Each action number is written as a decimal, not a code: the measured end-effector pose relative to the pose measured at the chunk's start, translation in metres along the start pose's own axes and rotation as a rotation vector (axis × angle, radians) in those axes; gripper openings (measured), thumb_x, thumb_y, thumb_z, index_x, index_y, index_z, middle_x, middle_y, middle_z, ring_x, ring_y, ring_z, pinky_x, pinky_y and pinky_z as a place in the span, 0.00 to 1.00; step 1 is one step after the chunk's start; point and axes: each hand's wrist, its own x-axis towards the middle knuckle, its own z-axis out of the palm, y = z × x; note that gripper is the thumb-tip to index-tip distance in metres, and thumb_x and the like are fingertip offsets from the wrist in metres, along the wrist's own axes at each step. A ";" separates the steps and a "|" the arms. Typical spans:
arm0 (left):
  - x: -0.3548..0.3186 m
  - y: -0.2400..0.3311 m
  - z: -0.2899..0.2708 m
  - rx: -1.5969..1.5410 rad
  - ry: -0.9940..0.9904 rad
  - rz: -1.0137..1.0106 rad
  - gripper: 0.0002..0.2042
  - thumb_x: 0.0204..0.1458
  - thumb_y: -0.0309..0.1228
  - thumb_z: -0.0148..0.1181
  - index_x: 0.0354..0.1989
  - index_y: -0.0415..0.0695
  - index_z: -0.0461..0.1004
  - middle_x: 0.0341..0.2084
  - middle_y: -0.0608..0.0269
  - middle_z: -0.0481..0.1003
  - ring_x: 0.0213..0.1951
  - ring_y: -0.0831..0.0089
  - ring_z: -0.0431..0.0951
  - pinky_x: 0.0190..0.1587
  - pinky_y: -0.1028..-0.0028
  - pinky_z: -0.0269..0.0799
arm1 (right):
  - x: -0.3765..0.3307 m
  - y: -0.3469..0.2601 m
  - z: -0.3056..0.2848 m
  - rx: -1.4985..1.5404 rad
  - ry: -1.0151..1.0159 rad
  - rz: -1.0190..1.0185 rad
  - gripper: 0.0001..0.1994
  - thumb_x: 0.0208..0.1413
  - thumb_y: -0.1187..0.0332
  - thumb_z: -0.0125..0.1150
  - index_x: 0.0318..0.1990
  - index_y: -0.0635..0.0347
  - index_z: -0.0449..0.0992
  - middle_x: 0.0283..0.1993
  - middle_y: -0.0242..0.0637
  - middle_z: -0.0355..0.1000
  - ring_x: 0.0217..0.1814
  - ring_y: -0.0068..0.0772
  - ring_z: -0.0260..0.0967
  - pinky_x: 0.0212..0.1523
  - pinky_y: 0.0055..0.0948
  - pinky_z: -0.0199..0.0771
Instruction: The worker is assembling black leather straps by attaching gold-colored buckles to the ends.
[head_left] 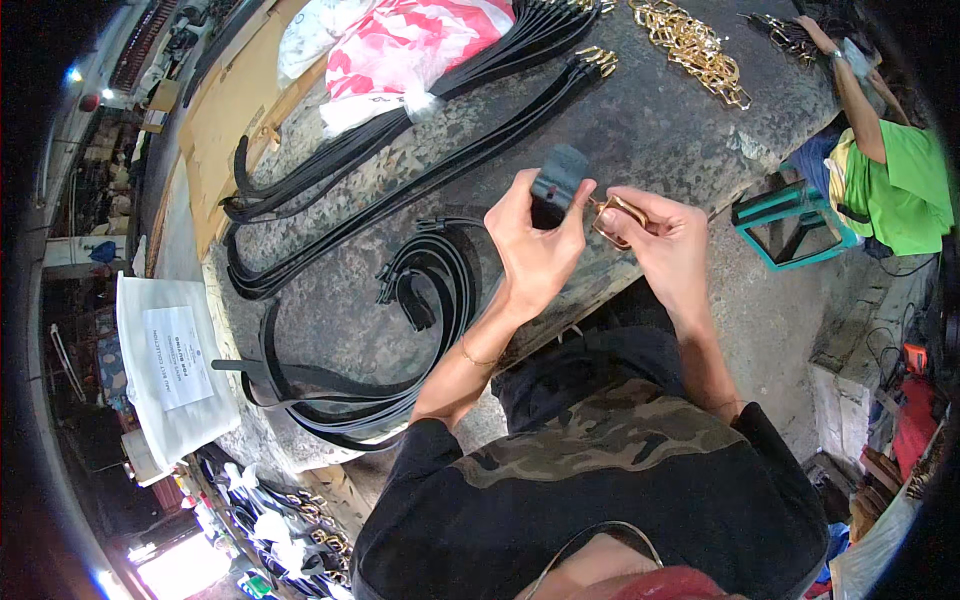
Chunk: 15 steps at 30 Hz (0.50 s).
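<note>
Black strap end [558,176] is being pinched in the left hand [537,243], fingers closed around it, held above the near edge of the grey worktop [640,130]. Right hand [668,245] is gripping a gold buckle [615,217] between thumb and fingertips, just beside the strap end; whether buckle and strap are touching cannot be told. Both hands are working close together over the table edge. Coiled black straps [430,275] are lying on the worktop to the left of the hands, and longer strap bundles [420,150] are stretching across it beyond. Gold chains [695,45] are lying at the far side. A second person in a green shirt [900,185] is sitting at the upper right beside a teal stool [790,225].
</note>
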 end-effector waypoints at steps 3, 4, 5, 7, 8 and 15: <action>0.005 0.004 0.000 -0.041 -0.108 -0.057 0.14 0.45 0.26 0.70 0.36 0.37 0.72 0.20 0.58 0.75 0.23 0.78 0.73 0.28 0.77 0.69 | 0.007 0.001 -0.006 -0.008 0.013 0.024 0.11 0.53 0.76 0.64 0.44 0.71 0.78 0.33 0.34 0.78 0.32 0.17 0.72 0.33 0.17 0.73; 0.006 0.008 -0.001 -0.040 -0.105 -0.059 0.14 0.45 0.26 0.70 0.36 0.37 0.72 0.20 0.58 0.75 0.23 0.78 0.73 0.28 0.77 0.69 | 0.012 0.003 -0.011 -0.009 0.009 0.025 0.11 0.53 0.76 0.64 0.44 0.71 0.78 0.33 0.34 0.78 0.32 0.17 0.72 0.33 0.17 0.73; 0.007 0.011 -0.002 -0.047 -0.163 -0.045 0.15 0.47 0.25 0.68 0.40 0.37 0.71 0.25 0.61 0.76 0.27 0.80 0.73 0.32 0.78 0.70 | 0.018 0.007 -0.017 -0.026 -0.033 0.041 0.11 0.53 0.76 0.64 0.43 0.71 0.78 0.32 0.33 0.78 0.31 0.17 0.72 0.32 0.17 0.72; 0.006 0.011 -0.006 -0.121 -0.295 -0.129 0.18 0.51 0.29 0.64 0.47 0.37 0.68 0.38 0.57 0.76 0.40 0.73 0.76 0.43 0.73 0.71 | 0.030 0.012 -0.022 -0.046 -0.123 0.046 0.10 0.52 0.76 0.65 0.41 0.70 0.79 0.30 0.31 0.77 0.30 0.16 0.71 0.30 0.18 0.70; 0.010 0.010 -0.007 -0.121 -0.291 -0.127 0.18 0.51 0.29 0.64 0.47 0.37 0.68 0.38 0.57 0.76 0.40 0.73 0.76 0.43 0.73 0.71 | 0.034 0.012 -0.025 -0.047 -0.127 0.044 0.10 0.52 0.76 0.65 0.41 0.70 0.79 0.30 0.31 0.77 0.30 0.16 0.71 0.30 0.18 0.70; 0.014 0.007 -0.010 -0.122 -0.521 0.181 0.21 0.50 0.42 0.60 0.47 0.40 0.71 0.53 0.49 0.65 0.52 0.53 0.69 0.53 0.61 0.64 | 0.043 0.010 -0.023 0.057 -0.400 -0.032 0.08 0.46 0.79 0.67 0.36 0.66 0.79 0.31 0.30 0.76 0.29 0.16 0.70 0.30 0.19 0.70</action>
